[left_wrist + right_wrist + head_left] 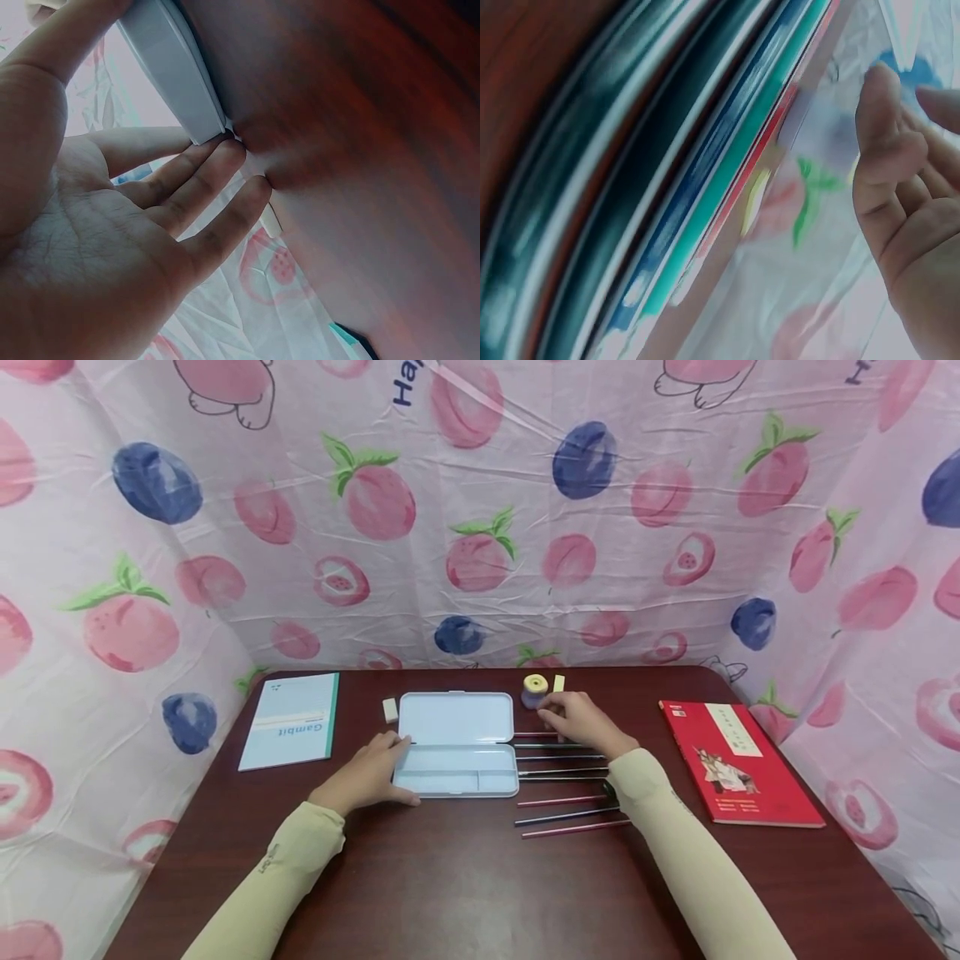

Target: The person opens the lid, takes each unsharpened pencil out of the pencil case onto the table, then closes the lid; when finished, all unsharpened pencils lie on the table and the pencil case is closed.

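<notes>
- Fruit-print cloth (480, 527) walls in a dark wooden table (465, 877) on three sides, shutting out everything behind it.
- At the table's centre lies a pale blue pencil case (456, 743), lid swung flat toward 12 o'clock, tray toward 6 o'clock; it looks opened so the pencils can go in.
- Left hand (367, 775) rests at the case's 8 o'clock corner, fingers straight and loose against its edge, gripping nothing; the left wrist view shows the fingertips (225, 154) touching the case (176, 71), probably steadying it.
- Right hand (577, 717) hovers at 3 o'clock from the case, over the top of the pencil row, fingers curled down; whether it already pinches a pencil I cannot tell. The right wrist view is blurred, showing only bent fingers (885, 142) beside the pencils (652, 195).
- Pencils (562, 777) lie side by side, parallel, just right of the case, tips pointing at it, handy for picking one at a time.
- A sharpener (534, 690) and a yellowish eraser (558, 683) sit at 1 o'clock, near the right hand; a white eraser (390, 709) sits at the lid's 10 o'clock corner.
- A white-and-teal notebook (291, 720) lies well apart at 9 o'clock, a red book (738, 762) at 3 o'clock, both out of the working area.
</notes>
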Tool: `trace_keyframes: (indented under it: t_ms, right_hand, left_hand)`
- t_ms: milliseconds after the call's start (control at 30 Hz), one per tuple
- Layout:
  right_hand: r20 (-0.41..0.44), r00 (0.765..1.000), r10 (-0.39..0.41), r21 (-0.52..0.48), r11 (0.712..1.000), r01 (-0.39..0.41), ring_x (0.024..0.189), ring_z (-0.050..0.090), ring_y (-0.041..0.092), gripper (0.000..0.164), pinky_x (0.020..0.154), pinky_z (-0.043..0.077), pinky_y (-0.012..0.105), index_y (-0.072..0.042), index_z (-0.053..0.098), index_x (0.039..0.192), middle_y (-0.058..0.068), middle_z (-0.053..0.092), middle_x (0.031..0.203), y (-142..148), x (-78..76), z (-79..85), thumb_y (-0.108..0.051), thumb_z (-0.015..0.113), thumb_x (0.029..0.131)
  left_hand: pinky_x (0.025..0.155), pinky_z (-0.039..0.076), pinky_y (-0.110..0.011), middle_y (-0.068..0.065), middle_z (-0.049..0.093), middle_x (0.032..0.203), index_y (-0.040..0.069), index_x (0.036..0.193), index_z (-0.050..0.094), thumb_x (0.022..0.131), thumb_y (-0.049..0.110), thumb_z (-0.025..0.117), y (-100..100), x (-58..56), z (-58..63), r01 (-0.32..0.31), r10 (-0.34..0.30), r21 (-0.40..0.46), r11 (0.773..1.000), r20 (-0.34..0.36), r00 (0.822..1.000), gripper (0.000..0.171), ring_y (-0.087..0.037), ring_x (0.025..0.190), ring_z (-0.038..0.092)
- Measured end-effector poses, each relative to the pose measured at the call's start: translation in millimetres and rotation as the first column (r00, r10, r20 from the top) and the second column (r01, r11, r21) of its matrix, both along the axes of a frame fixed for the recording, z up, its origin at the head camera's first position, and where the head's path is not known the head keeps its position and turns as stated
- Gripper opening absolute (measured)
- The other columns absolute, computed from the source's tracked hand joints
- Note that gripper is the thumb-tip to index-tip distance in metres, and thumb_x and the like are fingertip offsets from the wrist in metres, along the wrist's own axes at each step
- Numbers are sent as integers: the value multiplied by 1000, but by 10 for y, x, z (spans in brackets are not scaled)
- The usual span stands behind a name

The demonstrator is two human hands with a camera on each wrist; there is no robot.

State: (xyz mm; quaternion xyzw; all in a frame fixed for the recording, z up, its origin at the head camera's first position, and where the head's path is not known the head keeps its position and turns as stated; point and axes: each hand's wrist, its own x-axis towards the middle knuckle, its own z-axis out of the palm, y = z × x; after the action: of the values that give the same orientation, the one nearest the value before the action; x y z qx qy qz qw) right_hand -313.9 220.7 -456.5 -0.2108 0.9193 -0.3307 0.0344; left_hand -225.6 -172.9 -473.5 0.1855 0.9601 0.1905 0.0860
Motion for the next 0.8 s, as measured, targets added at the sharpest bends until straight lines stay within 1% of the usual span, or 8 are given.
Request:
trace_keyframes:
  t_ms: [67,200,267,367,433,567,667,800]
  right_hand:
    - [13,1000,-1,19,1000,1,50,65,18,28,59,57,29,4,72,124,17,75,86,-105,1,10,-18,62,108]
    - [30,999,-10,62,998,8,45,64,22,39,62,56,30,2,66,136,19,71,71,-265,4,28,-26,56,112]
    - [45,999,-6,58,998,3,44,63,23,45,62,56,31,2,61,144,21,75,79,-323,1,28,-30,55,113]
    - [61,998,9,31,999,-11,44,62,25,53,59,56,33,1,51,155,20,78,106,-383,-9,17,-31,54,113]
    - [69,997,23,14,1000,-24,44,61,25,55,58,56,33,0,47,158,17,76,118,-413,-18,7,-31,55,112]
    - [60,997,39,-8,999,-39,45,61,22,53,58,55,32,0,50,155,15,77,110,-469,-27,4,-31,56,112]
    - [59,998,35,-70,997,-31,46,63,21,46,57,57,34,-1,56,148,17,76,114,-509,-16,24,-29,57,111]
    - [83,996,10,-184,983,5,47,64,23,37,53,59,40,-3,60,137,19,74,119,-552,32,61,-30,58,111]
  left_hand:
    - [115,48,-51,-19,53,149,0,161,42,79,48,94,8,-3,2,0,0,-3,1000,-4,1000,108,-31,129,51]
    - [115,48,-50,-19,53,149,0,161,43,78,48,94,29,-6,7,4,-4,-8,1000,-13,1000,108,-30,129,51]
    - [115,49,-50,-19,53,149,0,161,44,78,49,95,35,-5,6,4,-4,-10,1000,-17,1000,109,-30,129,52]
    - [116,48,-50,-19,54,149,0,160,44,78,49,95,44,-8,3,2,-2,-10,1000,-19,1000,108,-30,130,51]
    - [118,47,-51,-19,53,150,0,160,44,78,49,94,50,-9,0,0,0,-11,1000,-19,1000,108,-31,132,51]
    - [121,44,-53,-21,52,153,0,161,43,78,48,95,56,-1,6,-7,6,-3,1000,-17,1000,109,-33,137,50]
    - [122,43,-54,-24,50,157,-3,162,39,77,46,96,49,13,9,-26,26,25,999,-17,1000,113,-37,142,49]
    - [120,46,-53,-25,52,155,-2,161,36,73,42,100,37,42,-3,-102,101,87,991,9,995,118,-36,139,53]
